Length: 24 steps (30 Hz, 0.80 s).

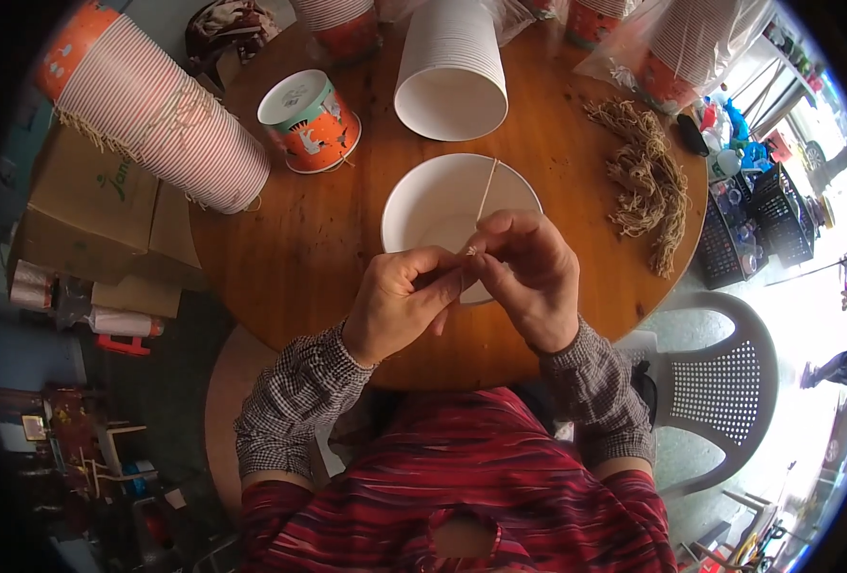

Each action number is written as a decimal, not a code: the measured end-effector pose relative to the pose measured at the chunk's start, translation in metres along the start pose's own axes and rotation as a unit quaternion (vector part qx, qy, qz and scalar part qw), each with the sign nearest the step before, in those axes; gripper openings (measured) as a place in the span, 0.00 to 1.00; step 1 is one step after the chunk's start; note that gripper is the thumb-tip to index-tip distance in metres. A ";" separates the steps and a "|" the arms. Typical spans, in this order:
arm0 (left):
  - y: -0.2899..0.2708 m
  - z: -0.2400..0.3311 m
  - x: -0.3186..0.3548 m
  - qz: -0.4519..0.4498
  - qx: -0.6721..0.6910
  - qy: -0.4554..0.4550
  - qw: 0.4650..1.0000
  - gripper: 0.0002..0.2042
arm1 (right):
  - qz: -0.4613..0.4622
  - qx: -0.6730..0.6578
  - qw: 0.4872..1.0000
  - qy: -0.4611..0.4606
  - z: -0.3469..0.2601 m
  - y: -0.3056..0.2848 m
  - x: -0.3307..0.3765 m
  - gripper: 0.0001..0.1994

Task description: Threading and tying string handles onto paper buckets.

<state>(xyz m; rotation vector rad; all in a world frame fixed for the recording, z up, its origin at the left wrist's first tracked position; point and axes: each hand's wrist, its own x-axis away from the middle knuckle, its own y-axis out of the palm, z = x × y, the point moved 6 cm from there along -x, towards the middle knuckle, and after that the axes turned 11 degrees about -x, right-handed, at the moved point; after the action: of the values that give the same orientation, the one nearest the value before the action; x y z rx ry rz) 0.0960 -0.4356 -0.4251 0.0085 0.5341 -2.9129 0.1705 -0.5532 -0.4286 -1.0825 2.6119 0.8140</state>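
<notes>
A white paper bucket [423,196] stands with its open mouth toward me, and a thin beige cord [487,188] runs from its far rim to my fingers. Over the bucket's near edge, my left hand [400,296] pinches the cord's frayed end between thumb and fingertips. My right hand [530,277] meets it there, thumb and forefinger closed on the same cord. The fingers hide part of the cord and the bucket's near rim.
On the round wooden table [347,215], a stack of white buckets [452,48] lies behind. An orange bucket [314,138] stands upside down, left of it. A tall bucket stack [175,115] leans at far left. A bundle of cords [648,181] lies right. A grey plastic chair [719,382] stands beside.
</notes>
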 end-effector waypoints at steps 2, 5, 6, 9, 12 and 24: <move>0.001 0.001 0.000 -0.003 0.005 -0.007 1.000 0.05 | 0.000 -0.032 0.999 0.002 -0.003 0.000 -0.002 0.12; 0.002 0.000 -0.001 -0.012 0.005 -0.021 1.000 0.06 | -0.010 -0.003 1.000 0.011 -0.007 -0.001 -0.004 0.16; 0.001 0.002 -0.001 -0.014 0.005 -0.020 1.000 0.06 | -0.007 0.005 1.000 0.022 -0.009 0.000 -0.004 0.17; 0.000 0.003 -0.001 -0.016 0.007 -0.017 1.000 0.06 | -0.022 0.045 0.999 0.017 -0.014 0.000 -0.006 0.16; 0.000 0.001 -0.001 -0.022 0.013 -0.021 0.999 0.07 | -0.045 0.093 0.995 0.002 -0.018 -0.001 -0.007 0.14; 0.000 -0.002 0.001 -0.051 0.053 -0.039 0.997 0.08 | -0.032 0.154 0.988 -0.006 -0.013 -0.016 -0.007 0.04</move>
<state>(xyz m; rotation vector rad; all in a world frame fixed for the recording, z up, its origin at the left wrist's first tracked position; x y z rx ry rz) 0.0953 -0.4354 -0.4273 -0.1212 0.3770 -3.0223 0.1870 -0.5657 -0.4217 -1.0591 2.5660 0.3849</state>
